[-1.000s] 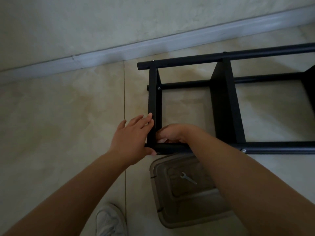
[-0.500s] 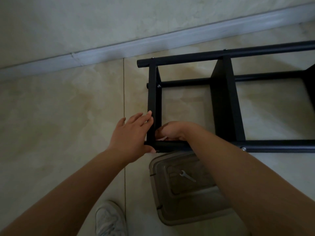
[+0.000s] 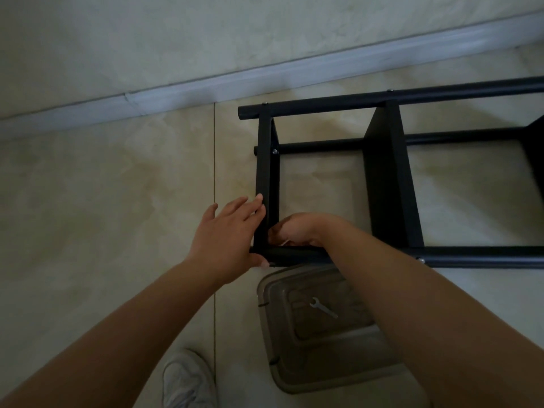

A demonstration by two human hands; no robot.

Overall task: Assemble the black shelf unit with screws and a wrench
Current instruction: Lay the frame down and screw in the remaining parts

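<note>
Pressing flat on the end panel (image 3: 266, 184), the left hand (image 3: 228, 234) steadies the shelf (image 3: 382, 178); the right hand (image 3: 297, 232) curls inside the corner, its grip unclear. A hidden screw may slip, with the wrench (image 3: 323, 307) unused.

Left arm: bare forearm entering from lower left, extended forward. Left hand (image 3: 228, 235): palm down, fingers straight and close together, fingertips (image 3: 259, 199) touching a black upright, thumb tucked below at the corner. Right arm: bare forearm entering from lower right, angled inward. Right hand (image 3: 297, 232): back of hand up, fingers curled under and mostly hidden; what the grip encloses cannot be told.
</note>
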